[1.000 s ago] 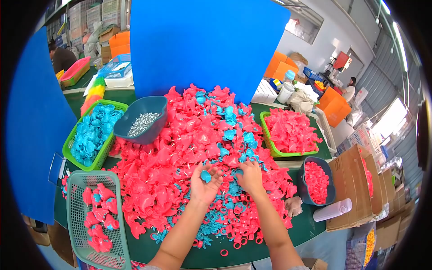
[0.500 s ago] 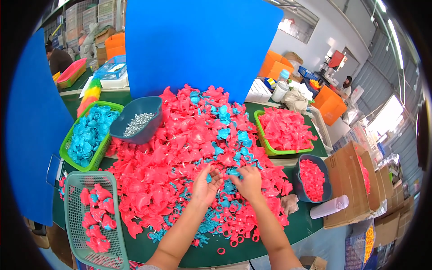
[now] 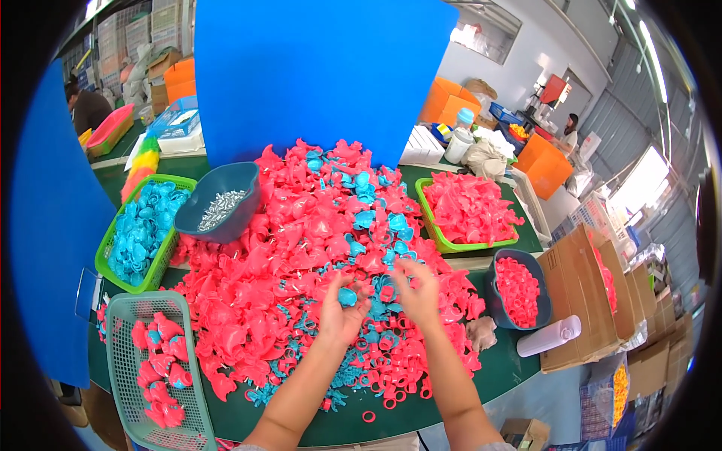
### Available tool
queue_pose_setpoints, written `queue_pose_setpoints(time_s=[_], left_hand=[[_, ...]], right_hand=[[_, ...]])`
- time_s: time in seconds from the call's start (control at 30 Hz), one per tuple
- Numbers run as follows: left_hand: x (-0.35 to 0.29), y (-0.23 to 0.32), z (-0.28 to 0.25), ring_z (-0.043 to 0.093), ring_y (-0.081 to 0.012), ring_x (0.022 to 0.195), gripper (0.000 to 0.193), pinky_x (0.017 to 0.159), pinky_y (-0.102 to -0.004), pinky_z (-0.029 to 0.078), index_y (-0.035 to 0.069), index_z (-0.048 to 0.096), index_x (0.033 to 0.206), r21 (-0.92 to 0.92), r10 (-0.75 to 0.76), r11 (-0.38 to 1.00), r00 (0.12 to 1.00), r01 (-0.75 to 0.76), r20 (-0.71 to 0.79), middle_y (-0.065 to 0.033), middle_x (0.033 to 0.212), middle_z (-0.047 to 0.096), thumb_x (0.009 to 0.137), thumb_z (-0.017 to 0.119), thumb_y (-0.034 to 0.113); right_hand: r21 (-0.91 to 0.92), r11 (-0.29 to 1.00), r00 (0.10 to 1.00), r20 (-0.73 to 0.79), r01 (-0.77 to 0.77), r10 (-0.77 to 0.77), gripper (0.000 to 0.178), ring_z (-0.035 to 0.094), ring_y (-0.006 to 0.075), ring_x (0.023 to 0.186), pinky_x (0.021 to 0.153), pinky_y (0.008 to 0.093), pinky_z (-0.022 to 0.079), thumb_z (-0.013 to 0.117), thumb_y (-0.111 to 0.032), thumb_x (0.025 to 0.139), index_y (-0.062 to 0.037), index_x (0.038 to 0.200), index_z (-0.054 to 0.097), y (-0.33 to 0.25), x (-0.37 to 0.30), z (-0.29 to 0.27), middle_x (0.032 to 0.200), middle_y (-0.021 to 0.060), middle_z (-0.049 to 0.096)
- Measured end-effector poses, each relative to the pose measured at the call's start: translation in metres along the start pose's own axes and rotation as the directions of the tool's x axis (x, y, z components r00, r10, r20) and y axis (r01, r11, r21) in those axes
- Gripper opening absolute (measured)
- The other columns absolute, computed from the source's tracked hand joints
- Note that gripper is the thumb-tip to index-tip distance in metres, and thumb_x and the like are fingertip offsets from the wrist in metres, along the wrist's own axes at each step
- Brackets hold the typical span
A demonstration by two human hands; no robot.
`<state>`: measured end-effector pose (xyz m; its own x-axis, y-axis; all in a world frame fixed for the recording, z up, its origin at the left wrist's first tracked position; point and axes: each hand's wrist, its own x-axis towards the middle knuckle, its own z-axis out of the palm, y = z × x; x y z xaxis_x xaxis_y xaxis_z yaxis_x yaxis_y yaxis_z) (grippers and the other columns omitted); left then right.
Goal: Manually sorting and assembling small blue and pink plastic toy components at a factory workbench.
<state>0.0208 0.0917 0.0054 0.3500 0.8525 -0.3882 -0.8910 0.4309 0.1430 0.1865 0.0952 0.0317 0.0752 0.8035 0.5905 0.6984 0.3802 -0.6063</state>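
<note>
In my left hand (image 3: 342,316), a small round blue plastic piece (image 3: 347,297) sits between thumb and curled fingers, palm turned partly up. Beside it, my right hand (image 3: 420,297) hovers over the heap with thumb and fingertips apart; the fingers are slightly smeared and nothing shows between them. Under both hands lies a big heap of pink shell-shaped plastic parts (image 3: 248,293), mixed with blue parts (image 3: 364,219). Small pink rings (image 3: 368,416) and little blue pieces (image 3: 342,376) spread along its near side.
Left of the heap are a green basket of blue parts (image 3: 174,233), a bowl of metal pins (image 3: 248,214) and a pale green basket (image 3: 194,361) with assembled pieces. On the right are a green basket of pink parts (image 3: 481,246), a bowl of rings (image 3: 545,312), a bottle (image 3: 549,336) and a carton (image 3: 575,301).
My right hand has lifted and moved slightly away from the left hand. The blue piece in my left hand now shows more fully. The whole view has shifted a little.
</note>
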Motion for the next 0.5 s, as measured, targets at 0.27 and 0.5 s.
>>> queue_pose_setpoints(time_s=[0.27,0.5], left_hand=[[0.003,0.002,-0.001,0.061,-0.0218,0.081,0.018,0.067,-0.0325,0.053,0.008,0.058,0.094,0.006,0.031,1.0,0.998,-0.031,-0.059,-0.0069,0.093,0.061,0.092,0.059,0.026],[0.01,-0.006,-0.008,0.061,-0.024,0.081,0.019,0.069,-0.0349,0.054,0.007,0.058,0.093,-0.005,0.005,1.0,0.998,-0.006,-0.058,-0.0099,0.091,0.062,0.09,0.06,0.026]], right_hand=[[-0.49,0.857,0.947,0.166,-0.163,0.275,0.029,0.065,0.0353,0.075,0.069,0.0459,0.051,0.068,-0.032,0.079,-0.0059,0.091,0.07,0.04,-0.003,-0.01,0.079,0.019,0.067],[-0.516,0.842,0.89,0.296,-0.158,0.348,0.025,0.065,0.034,0.083,0.072,0.0435,0.051,0.071,-0.023,0.075,-0.0108,0.096,0.069,0.039,-0.005,0.014,0.087,0.017,0.068]])
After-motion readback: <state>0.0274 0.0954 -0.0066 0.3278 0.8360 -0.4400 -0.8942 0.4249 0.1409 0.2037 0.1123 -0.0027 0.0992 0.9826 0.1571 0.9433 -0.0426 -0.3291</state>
